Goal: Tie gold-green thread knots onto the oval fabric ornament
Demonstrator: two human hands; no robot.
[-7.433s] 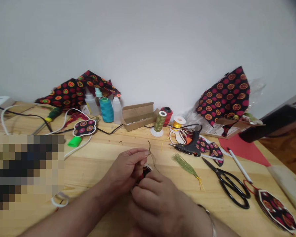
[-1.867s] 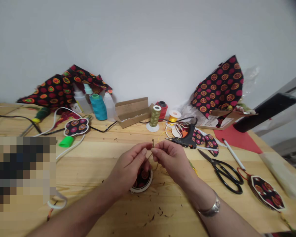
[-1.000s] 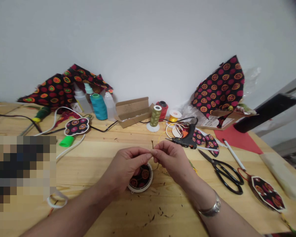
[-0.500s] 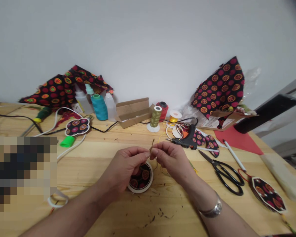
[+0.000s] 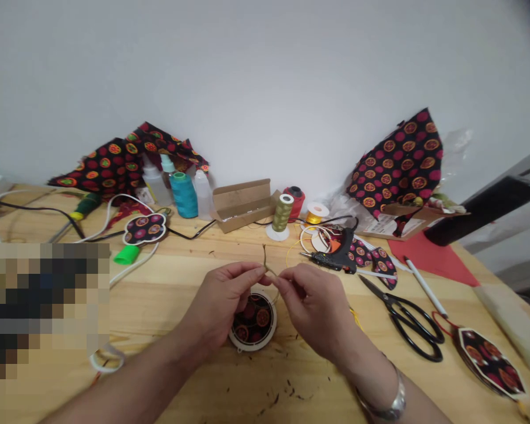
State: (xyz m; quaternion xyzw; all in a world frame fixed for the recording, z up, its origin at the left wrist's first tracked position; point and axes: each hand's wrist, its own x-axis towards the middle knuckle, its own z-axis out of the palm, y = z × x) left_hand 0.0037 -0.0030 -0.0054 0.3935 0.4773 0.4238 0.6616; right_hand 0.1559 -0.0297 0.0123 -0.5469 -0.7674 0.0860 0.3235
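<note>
My left hand (image 5: 218, 300) pinches an olive cord (image 5: 265, 257) between thumb and forefinger, its tip upright above them; my right hand (image 5: 315, 306), closed at the fingertips, holds the same cord just beside. The patterned disc (image 5: 253, 319) sits below my left hand, though whether my fingers touch it is hard to tell. A steady pinch and light, even tension should stop the cord slipping

Back row, left to right: teal thread cone (image 5: 185, 198), translucent squeeze bottle (image 5: 204, 196) just beside it, open cardboard box (image 5: 246, 211). Right side: hot-glue gun (image 5: 339, 258) lying flat, pointing left; black-handled scissors (image 5: 394, 303), closed; white pen (image 5: 427, 288); octagonal fabric-faced ornament (image 5: 491, 364).
</note>
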